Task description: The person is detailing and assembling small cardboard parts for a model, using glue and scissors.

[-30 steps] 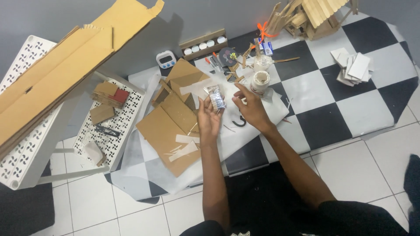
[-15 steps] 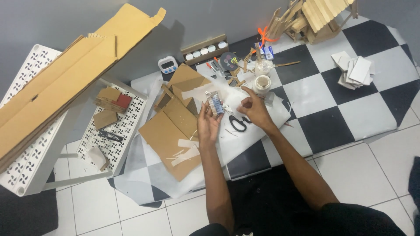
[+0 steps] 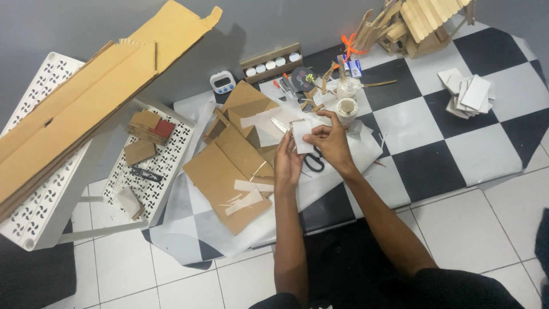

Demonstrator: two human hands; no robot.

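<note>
Small white card piece [image 3: 301,137], flat face up; above black scissors [image 3: 313,162]

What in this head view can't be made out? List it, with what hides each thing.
- Small white card piece, head view: its lower edge is covered by the left hand and right hand.
- Black-handled scissors: blades hidden under the right hand.
- Wooden stick house: roof cut off by the top edge.
- Small white digital timer: display too small to read.

The floor [image 3: 171,280] of white tiles carries a black-and-white checkered mat [image 3: 434,114]. On the mat lie a white paper sheet [image 3: 320,183], brown cardboard pieces [image 3: 229,171], black scissors [image 3: 313,163], a stack of white cards [image 3: 468,94] and a stick-built model house [image 3: 423,20]. A white perforated rack [image 3: 34,189] stands at the left.
</note>
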